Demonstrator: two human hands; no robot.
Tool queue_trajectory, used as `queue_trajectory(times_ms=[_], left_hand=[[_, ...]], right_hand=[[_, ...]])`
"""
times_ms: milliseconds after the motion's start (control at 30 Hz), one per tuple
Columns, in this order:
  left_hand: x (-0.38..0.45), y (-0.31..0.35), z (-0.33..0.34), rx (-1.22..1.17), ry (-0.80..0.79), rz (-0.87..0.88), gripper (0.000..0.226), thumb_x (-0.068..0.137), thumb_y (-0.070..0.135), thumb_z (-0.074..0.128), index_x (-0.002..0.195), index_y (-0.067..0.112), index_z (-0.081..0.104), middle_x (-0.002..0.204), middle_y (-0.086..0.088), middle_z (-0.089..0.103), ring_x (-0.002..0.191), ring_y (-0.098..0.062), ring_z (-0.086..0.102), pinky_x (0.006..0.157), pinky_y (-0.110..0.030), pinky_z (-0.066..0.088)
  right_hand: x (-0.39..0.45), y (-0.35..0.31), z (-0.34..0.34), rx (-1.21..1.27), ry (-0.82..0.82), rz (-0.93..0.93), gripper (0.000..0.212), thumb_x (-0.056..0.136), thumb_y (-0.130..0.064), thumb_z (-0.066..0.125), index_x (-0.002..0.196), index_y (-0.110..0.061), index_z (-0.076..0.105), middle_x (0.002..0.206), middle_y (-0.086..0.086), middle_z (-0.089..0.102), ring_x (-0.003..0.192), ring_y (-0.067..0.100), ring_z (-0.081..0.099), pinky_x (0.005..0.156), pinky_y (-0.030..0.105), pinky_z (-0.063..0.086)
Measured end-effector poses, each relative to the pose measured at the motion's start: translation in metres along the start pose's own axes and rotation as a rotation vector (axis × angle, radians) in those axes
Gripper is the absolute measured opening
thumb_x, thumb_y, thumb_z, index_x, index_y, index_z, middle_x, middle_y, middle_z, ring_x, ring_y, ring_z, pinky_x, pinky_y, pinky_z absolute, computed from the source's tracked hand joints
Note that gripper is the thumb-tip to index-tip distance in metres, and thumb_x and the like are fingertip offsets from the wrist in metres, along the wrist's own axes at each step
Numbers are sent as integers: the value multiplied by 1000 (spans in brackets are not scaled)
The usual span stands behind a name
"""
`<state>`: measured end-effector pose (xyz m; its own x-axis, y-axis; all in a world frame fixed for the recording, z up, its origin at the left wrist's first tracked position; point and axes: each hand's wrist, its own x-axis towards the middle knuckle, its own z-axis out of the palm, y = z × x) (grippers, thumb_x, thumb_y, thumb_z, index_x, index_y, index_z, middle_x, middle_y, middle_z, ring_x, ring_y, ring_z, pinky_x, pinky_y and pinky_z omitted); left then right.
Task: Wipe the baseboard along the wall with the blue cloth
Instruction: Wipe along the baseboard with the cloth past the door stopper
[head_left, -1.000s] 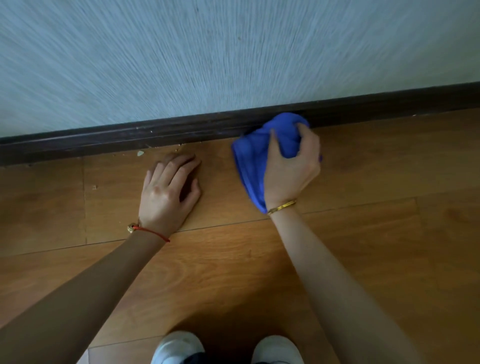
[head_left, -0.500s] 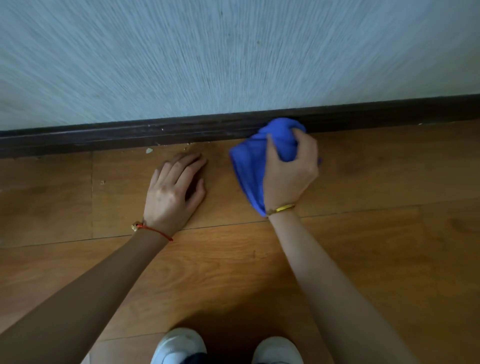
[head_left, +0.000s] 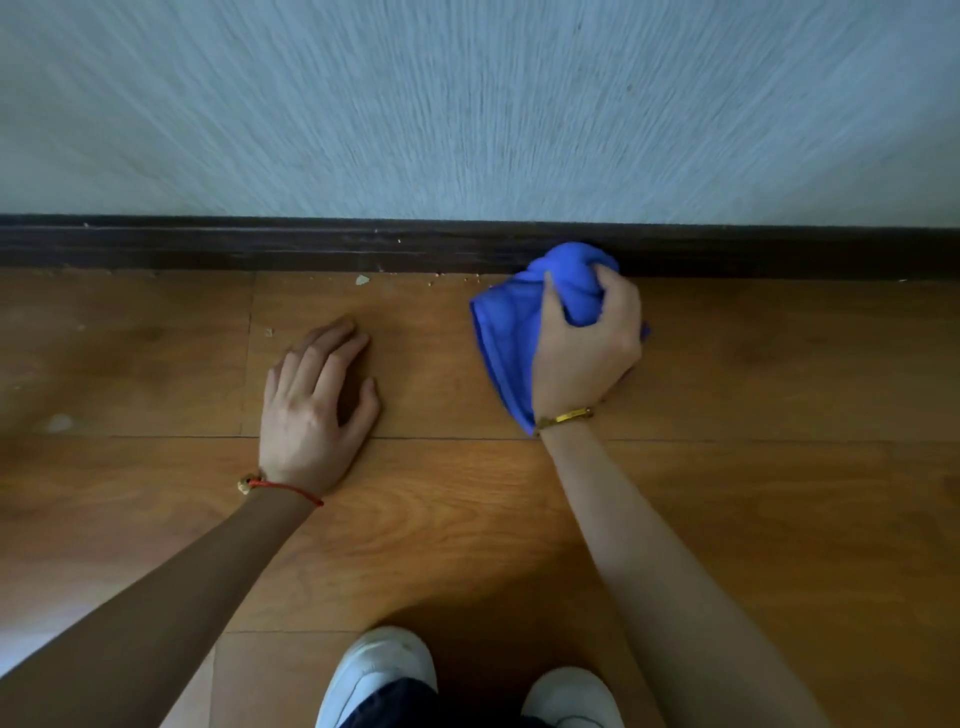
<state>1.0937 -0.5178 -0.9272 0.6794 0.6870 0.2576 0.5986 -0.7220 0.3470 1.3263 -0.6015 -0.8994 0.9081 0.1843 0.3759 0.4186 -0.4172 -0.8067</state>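
Now the right hand (head_left: 587, 343) has the cloth (head_left: 511, 332) bunched tight in its fingers, the wad's top pressed against the dark baseboard (head_left: 260, 244), the rest trailing onto the floor (head_left: 779, 389). Left hand (head_left: 317, 400) lies flat and relaxed on the boards, holding nothing, bracing. Looks mid-wipe. Crumbs (head_left: 362, 280) sit along the board's foot to the left; next stroke wants steady pressure sliding along the trim
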Motion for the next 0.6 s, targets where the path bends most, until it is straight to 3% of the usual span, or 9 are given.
queue_trajectory(times_ms=[67, 133, 233, 333, 400, 600], left_hand=[[-1, -1, 0, 6, 12, -3, 39, 97, 24, 59, 132, 6, 65, 141, -10, 61, 117, -32, 60, 94, -44, 44], [-1, -2, 0, 4, 21, 7, 38, 97, 23, 59, 131, 6, 65, 141, -10, 61, 119, -32, 60, 95, -42, 44], [-1, -3, 0, -18, 24, 4, 38, 97, 21, 62, 132, 7, 65, 142, -9, 60, 120, -31, 59, 96, -40, 43], [-1, -2, 1, -22, 31, 3, 38, 96, 20, 64, 132, 6, 65, 142, -9, 61, 122, -30, 59, 97, -38, 42], [-1, -1, 1, -18, 32, -5, 38, 96, 20, 64, 132, 7, 65, 141, -9, 61, 123, -30, 58, 98, -39, 42], [-1, -3, 2, -18, 28, -9, 39, 96, 21, 63, 133, 7, 64, 141, -9, 61, 129, -30, 57, 101, -43, 43]], right_hand=[[-26, -22, 19, 21, -159, -102, 17, 79, -12, 76, 88, -2, 65, 82, 8, 64, 78, 24, 60, 72, 37, 50], [-36, -36, 29, 38, -217, -112, 17, 77, -11, 77, 86, -3, 65, 80, 6, 63, 77, 20, 58, 70, 33, 50], [-22, -23, 17, 36, -116, -41, 16, 75, -9, 77, 86, -4, 66, 80, 5, 64, 78, 18, 59, 73, 28, 49], [8, 3, -7, 40, 63, 134, 24, 78, -19, 76, 96, -6, 67, 92, 4, 67, 88, 18, 63, 82, 32, 52], [10, 5, -7, 30, 104, 151, 27, 79, -20, 76, 98, -3, 66, 94, 6, 67, 89, 18, 63, 82, 33, 53], [-39, -40, 33, 48, -167, -90, 20, 76, -10, 79, 88, -2, 66, 82, 8, 65, 78, 22, 61, 72, 34, 52]])
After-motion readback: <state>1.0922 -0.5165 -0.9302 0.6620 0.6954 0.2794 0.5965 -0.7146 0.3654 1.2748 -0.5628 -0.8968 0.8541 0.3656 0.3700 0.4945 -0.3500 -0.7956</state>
